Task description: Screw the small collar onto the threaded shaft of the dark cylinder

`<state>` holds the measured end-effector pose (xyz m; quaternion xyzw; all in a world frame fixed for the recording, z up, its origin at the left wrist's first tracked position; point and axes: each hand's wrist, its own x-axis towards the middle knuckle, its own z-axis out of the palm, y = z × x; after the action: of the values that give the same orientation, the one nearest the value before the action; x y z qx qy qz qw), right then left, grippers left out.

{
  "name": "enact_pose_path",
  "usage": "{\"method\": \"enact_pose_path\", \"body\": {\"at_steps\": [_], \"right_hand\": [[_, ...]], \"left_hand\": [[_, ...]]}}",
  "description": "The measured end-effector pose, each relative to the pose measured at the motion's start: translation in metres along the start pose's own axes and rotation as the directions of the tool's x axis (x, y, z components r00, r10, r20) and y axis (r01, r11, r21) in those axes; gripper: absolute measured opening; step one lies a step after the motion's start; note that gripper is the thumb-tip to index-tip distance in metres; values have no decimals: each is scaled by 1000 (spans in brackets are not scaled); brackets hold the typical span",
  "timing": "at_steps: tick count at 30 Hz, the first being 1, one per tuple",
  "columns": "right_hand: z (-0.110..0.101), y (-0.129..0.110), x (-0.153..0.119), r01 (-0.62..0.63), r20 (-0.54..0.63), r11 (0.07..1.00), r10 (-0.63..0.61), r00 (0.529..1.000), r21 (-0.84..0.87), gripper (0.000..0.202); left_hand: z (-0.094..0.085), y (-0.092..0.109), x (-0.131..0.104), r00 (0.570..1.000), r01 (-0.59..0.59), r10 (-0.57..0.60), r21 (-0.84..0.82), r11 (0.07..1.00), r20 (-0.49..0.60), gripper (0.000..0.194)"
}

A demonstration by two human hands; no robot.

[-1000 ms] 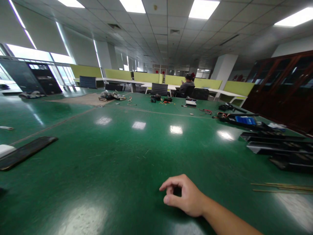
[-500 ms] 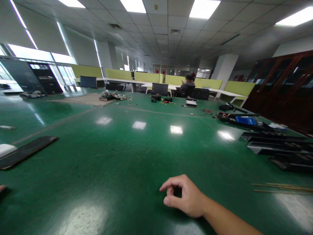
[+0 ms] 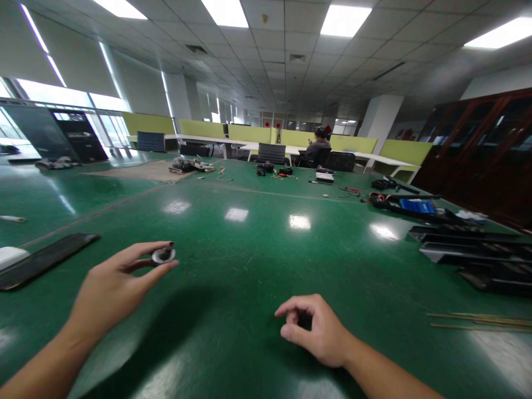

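My left hand (image 3: 114, 285) is raised over the green table (image 3: 224, 282) at the left. Its thumb and fingers pinch a small round piece with a whitish rim and a dark middle (image 3: 163, 255); its exact kind cannot be made out. A shadow falls on the tabletop below. My right hand (image 3: 313, 330) is low over the table at the lower middle, loosely curled. A gap shows between thumb and forefinger, with nothing in it. Whether it touches the tabletop is unclear.
A long dark flat bar (image 3: 50, 260) lies at the left beside a white object (image 3: 11, 256). Thin yellowish rods (image 3: 477, 321) and black metal channels (image 3: 469, 252) are at the right. Cables and small parts (image 3: 274, 169) lie at the far edge. Beyond, a person (image 3: 320, 147) sits at a desk.
My left hand has come in from the left edge, now fully in view with the small round piece pinched in it. The right hand has hardly moved.
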<state>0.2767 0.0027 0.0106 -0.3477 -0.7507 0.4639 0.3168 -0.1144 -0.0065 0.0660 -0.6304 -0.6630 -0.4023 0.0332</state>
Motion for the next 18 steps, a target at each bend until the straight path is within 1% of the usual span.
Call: {"method": "enact_pose_path", "body": {"at_steps": [1, 2, 3, 5, 6, 8, 10, 13, 15, 18], "right_hand": [[-1, 1, 0, 8, -26, 1000, -8, 1000, -5, 27], [-2, 1, 1, 14, -53, 1000, -14, 998, -8, 27], [-3, 1, 1, 17, -79, 1000, -18, 997, -13, 27], [-5, 2, 2, 22, -117, 1000, -25, 993, -23, 29], [-5, 1, 2, 28, -123, 999, -31, 992, -26, 31], [-5, 0, 2, 40, -120, 999, -44, 992, -33, 38], [-4, -1, 2, 43, -104, 998, -48, 993, -48, 46], [-1, -4, 0, 45, -75, 993, -53, 996, -106, 54], [0, -6, -1, 62, -63, 986, -72, 995, -156, 54], [0, -9, -2, 82, -66, 971, -99, 993, -223, 43]], "left_hand": [[14, 11, -1, 997, -49, 53, -65, 997, 54, 57], [28, 24, -4, 984, -121, 138, -139, 983, 113, 52], [42, 39, -8, 961, -203, 232, -186, 961, 150, 47], [67, 70, -19, 889, -331, 393, -264, 906, 235, 40], [77, 83, -24, 855, -366, 446, -300, 881, 266, 42], [92, 102, -36, 813, -381, 494, -360, 851, 308, 50], [100, 110, -46, 801, -360, 505, -415, 836, 323, 47], [106, 109, -56, 799, -328, 519, -504, 799, 303, 30], [109, 104, -61, 797, -332, 539, -546, 769, 274, 27], [111, 99, -64, 786, -347, 564, -575, 741, 253, 28]]}}
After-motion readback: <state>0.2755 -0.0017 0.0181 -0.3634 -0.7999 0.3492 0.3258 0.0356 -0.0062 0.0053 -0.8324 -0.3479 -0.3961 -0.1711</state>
